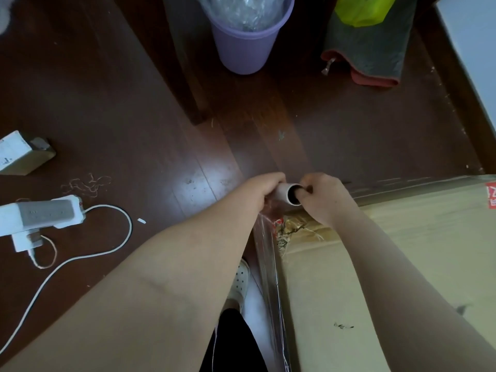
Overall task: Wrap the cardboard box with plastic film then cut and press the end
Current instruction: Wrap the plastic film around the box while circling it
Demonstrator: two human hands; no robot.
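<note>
- L & R forearms: bare, both reaching fwd to the far-left corner of the box.
- Dark trouser leg [233, 342] w/ white perforated shoe [241, 280]: on the floor, just left of the box's near-left edge.
- Cardboard box [402, 251]: large, lies flat on the floor, fills the lower right of the view. Red label [489, 198] at its far-right edge. Printed patch at its far-left corner.
- Plastic film [269, 267]: clear sheet running down the box's left side from the roll. Wrinkled strands lie over the box's far-left corner.
- Film roll [284, 194]: pale cardboard core, held roughly level just above the box's far-left corner, open end toward the right.
- Left hand [264, 191]: fingers curled round the roll's left part, gripping it.
- Right hand [324, 200]: fingers curled at the core's open end, some hooked into the bore, holding it.
- Floor [134, 103]: dark wood boards.
- Purple bin [247, 41]: beyond the box, well apart, clear plastic inside.
- Grey cloth [370, 49]: red-edged, beyond the box, right of the bin, w/ yellow-green bag [362, 9] on top.
- Power strip [40, 216]: white w/ cable [118, 245], well left of the box.
- Small carton [18, 154]: left of the box, beyond the strip.
- String tangle [86, 183]: betw. carton & strip.
</note>
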